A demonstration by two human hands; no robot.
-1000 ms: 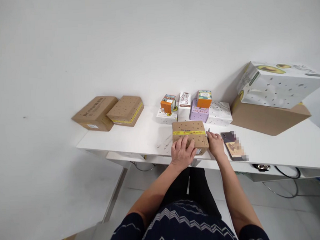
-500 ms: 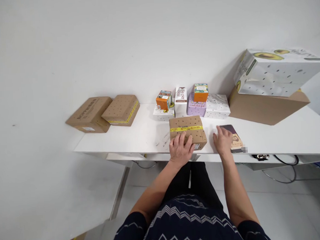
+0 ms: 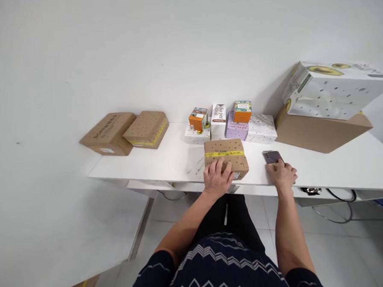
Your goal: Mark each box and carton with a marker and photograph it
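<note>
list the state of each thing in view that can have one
Front carton: looks shut, yellow tape across it, left hand on it
Phone: back up on the table, partly covered by right hand
Printed carton: looks shut
Dotted carton at left: shut, yellow-taped
Left orange box: shut, on a white box
Right orange box: shut, on lilac box
Avocado box: resting on a brown carton, can't tell if shut

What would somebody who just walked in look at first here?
Probably the big white avocado box, at the right of the table. Then two bright orange boxes near the wall, and the yellow-taped brown box at the front, with the left hand's fingers on it.
</note>
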